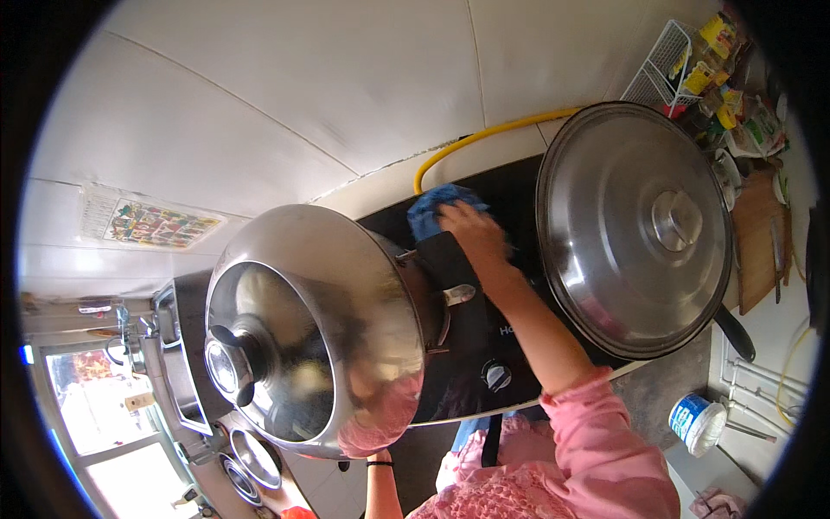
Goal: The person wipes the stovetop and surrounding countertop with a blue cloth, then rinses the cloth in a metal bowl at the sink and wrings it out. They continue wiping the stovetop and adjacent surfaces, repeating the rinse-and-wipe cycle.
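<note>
On the black glass gas cooktop [454, 383], my right hand [476, 233] presses a blue cloth [431, 211] near the back edge, between two pans. The hand is slightly blurred. To its left stands a pot with a tall domed steel lid [382, 305], which has a glass window and a black-and-silver knob. The pot's black side handle [441, 256] juts out close to my right wrist. A wide pan under a flat steel lid [609, 246] sits on the right. My left forearm [382, 490], with a dark wristband, reaches up behind the domed lid, which hides most of the hand.
A yellow gas hose [493, 133] runs along the tiled wall behind the cooktop. The right pan's black handle [736, 334] sticks out toward the front. A control knob [497, 376] is on the cooktop. Farther off are a sink [188, 389], steel bowls [256, 457] and a cutting board [755, 243].
</note>
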`<state>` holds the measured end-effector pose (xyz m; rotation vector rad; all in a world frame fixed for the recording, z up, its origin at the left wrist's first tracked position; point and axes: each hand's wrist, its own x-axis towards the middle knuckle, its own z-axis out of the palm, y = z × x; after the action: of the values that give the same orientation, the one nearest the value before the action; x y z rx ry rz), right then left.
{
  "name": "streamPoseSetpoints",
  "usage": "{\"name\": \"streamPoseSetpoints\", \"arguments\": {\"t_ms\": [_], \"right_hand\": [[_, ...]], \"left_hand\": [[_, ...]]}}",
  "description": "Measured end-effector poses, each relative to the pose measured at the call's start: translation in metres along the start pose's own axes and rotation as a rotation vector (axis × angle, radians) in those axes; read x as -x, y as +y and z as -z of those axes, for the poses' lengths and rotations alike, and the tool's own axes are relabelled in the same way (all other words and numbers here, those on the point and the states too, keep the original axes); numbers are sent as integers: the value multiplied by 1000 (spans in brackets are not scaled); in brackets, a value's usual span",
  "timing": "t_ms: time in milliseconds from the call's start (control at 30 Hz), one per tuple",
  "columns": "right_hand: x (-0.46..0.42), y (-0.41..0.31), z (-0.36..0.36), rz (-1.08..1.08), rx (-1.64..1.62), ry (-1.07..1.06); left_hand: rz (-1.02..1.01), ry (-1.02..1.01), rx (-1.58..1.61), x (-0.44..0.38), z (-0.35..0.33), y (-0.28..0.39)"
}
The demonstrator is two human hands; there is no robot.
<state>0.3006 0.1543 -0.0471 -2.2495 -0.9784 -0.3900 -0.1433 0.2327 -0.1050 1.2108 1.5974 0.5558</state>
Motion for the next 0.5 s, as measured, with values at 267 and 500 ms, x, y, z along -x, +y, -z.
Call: {"name": "streamPoseSetpoints", "arguments": {"t_ms": [267, 500], "right_hand": [[-55, -13, -29, 9, -26, -338], [-5, 23, 22, -94, 22, 17]], "left_hand": [[71, -71, -12, -30, 16, -31], [117, -140, -62, -35, 34, -40]]}}
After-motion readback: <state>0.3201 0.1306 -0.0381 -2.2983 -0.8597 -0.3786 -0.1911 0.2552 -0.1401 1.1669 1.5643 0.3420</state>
